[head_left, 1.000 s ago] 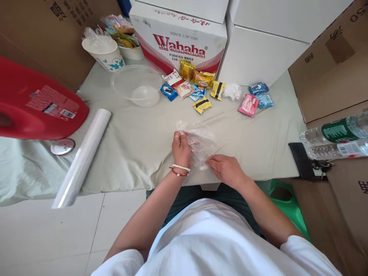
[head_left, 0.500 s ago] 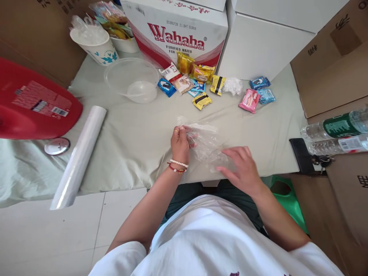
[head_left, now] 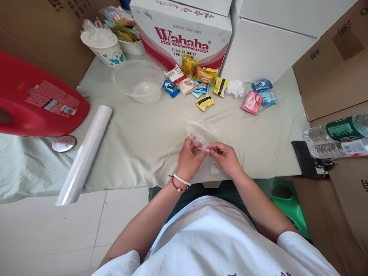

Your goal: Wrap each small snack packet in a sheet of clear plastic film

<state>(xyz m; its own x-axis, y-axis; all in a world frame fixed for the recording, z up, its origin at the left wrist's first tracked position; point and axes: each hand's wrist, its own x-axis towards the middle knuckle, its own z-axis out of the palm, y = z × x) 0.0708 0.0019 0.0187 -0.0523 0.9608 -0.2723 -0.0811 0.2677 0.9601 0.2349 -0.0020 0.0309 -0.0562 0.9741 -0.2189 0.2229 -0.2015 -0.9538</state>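
A thin clear plastic bag (head_left: 202, 130) is gathered between my two hands, just above the near edge of the cloth-covered table. My left hand (head_left: 189, 157), with a ring and two bracelets, pinches the film from the left. From the right, my right hand (head_left: 224, 156) pinches it too, and the fingertips of both hands meet. Part of the film spreads out beyond my fingers and a crumpled end hangs below them. Past the bag lie a yellow-wrapped snack (head_left: 205, 102) and a pink snack packet (head_left: 252, 102).
A clear plastic bowl (head_left: 138, 82) stands back left, near a roll of plastic bags (head_left: 84, 153) and a red jug (head_left: 43, 96). Several snacks lie before the Wahaha carton (head_left: 184, 34). Plastic bottles (head_left: 340, 129) and a black phone-like slab (head_left: 304, 158) are at right.
My right hand has moved left to the bag and pinches it beside my left hand. The film has been drawn together between them, and the view has shifted slightly.
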